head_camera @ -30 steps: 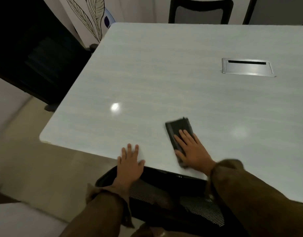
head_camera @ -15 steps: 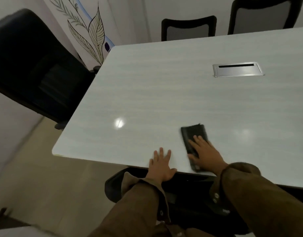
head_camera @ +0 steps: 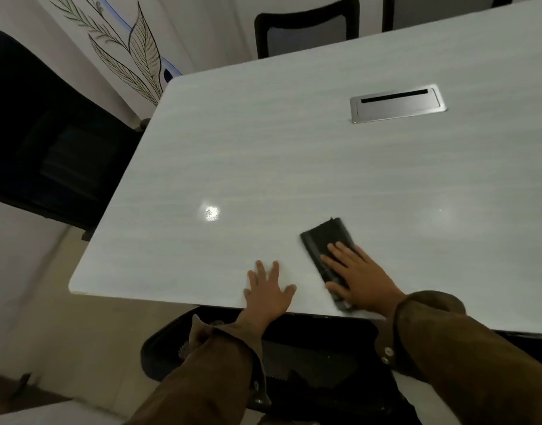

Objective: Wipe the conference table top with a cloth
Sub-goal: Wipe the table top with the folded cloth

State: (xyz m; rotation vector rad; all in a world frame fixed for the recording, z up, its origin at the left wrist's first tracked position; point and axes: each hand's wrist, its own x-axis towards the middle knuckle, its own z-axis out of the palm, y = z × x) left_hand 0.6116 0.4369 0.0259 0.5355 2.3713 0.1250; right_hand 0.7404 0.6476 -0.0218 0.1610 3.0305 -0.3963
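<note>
1 cloth, 2 hands, 1 table

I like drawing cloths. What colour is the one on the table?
The cloth is black, flat under the right hand. The head view shows it.

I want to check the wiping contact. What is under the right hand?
Under the right hand lies a dark folded cloth, flat on the pale tabletop. Its far end shows past the fingers; the part beneath the palm is hidden.
</note>
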